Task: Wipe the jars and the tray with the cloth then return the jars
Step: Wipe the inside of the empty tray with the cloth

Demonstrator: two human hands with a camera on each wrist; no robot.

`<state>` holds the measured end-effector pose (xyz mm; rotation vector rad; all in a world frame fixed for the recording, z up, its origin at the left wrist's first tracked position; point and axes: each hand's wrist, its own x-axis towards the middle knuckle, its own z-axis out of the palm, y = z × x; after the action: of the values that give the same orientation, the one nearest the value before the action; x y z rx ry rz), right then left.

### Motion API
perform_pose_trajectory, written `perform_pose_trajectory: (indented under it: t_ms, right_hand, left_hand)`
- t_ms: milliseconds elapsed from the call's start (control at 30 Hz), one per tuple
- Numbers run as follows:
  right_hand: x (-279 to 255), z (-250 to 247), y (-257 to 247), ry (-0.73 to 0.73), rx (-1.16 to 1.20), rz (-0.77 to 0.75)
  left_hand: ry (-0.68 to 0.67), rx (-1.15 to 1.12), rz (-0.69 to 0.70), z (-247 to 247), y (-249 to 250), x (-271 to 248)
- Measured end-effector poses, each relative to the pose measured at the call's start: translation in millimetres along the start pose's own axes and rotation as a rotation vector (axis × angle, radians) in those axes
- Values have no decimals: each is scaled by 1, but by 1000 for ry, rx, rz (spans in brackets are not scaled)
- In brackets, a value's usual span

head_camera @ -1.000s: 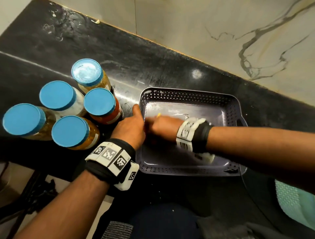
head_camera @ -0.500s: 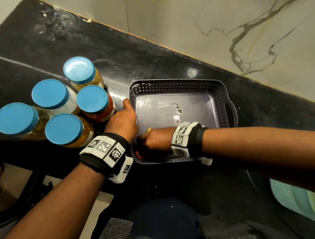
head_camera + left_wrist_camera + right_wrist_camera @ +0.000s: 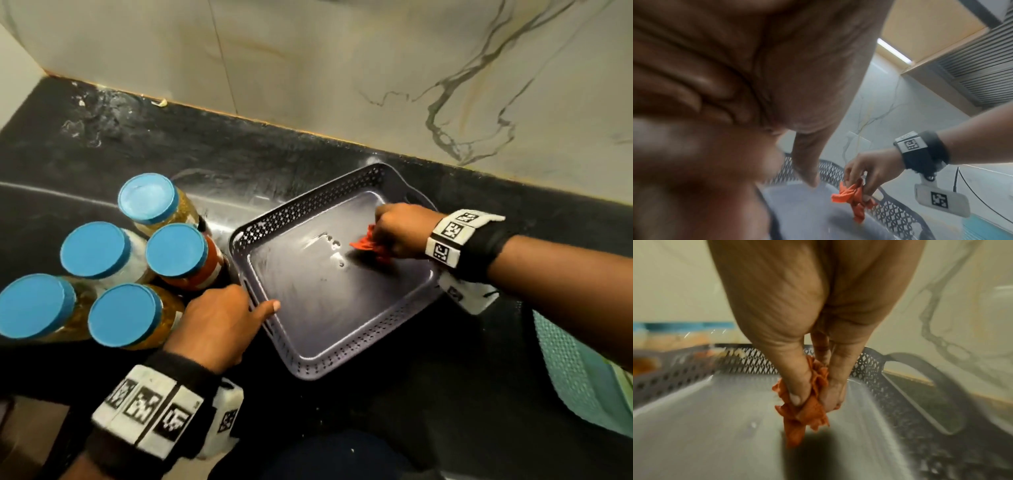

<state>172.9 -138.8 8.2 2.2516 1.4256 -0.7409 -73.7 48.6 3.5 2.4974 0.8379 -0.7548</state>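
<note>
the right hand (image 3: 400, 229) pinches the crumpled orange cloth (image 3: 368, 245) inside the grey tray (image 3: 308, 368), near its far corner. the left hand (image 3: 215, 325) grips the tray's left rim, thumb over the edge. five blue-lidded jars (image 3: 176, 250) stand on the black counter (image 3: 171, 147), just left of the tray.

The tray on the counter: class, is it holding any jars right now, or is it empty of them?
Empty of jars. The tray shows a bare floor; all five jars stand beside it on the counter.
</note>
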Motion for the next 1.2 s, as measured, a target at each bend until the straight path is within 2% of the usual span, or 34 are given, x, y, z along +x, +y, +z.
perform_pose_trajectory:
  t_ms: [67,133,167,200,300,433,467,533,600,633,667,700,767,867,933,1000,1033,1100,1133,1200]
  right_hand:
    - [9,-6,-10,120,69,4]
    - [23,-7,-33,162,164,-8]
    - [30,-7,-48,201,207,-25]
    - [35,-9,-63,235,265,-52]
    - [53,-7,-108,192,261,-168]
    - [60,3,-129,147,227,-234]
    - [58,4,-119,130,195,-207]
    - [52,6,-78,191,94,-148]
    - [50,8,-25,213,99,37]
    - [50,8,-5,204,148,178]
    - [52,8,7,191,231,321]
    - [53,7,5,213,310,388]
    - [57,3,-32,163,424,296]
    - [50,1,-117,91,603,20]
    - [41,5,-147,19,611,-125]
    - [43,11,-118,89,437,-223]
    - [46,15,-89,145,311,-205]
    - [46,13,-28,266,224,-50]
    - [49,15,-1,263,187,39]
    - [50,9,15,176,152,221]
  left_hand:
    - [128,152,55,-22,7,1]
    - [335,182,132,-38,19,14]
    - [393,200,148,-45,25,26]
    - [392,245,157,-52,32,39]
    - [195,354,145,-55,39,63]
    - [175,392,160,-53,43,68]
    - [178,404,168,-51,43,66]
    - [178,411,193,-49,41,65]
    - [180,401,212,-48,40,66]
    - [178,388,218,-47,41,66]
    - [171,374,219,-46,41,66]
    - [160,354,214,-45,42,66]
    - [139,300,190,-44,45,68]
    - [118,229,177,-41,47,69]
    - [86,240,182,-40,49,65]
    - [81,285,192,-38,49,61]
    - [83,299,195,-38,48,60]
    - [88,302,199,-37,45,58]
    - [89,289,197,-36,45,58]
    - [82,257,177,-35,46,56]
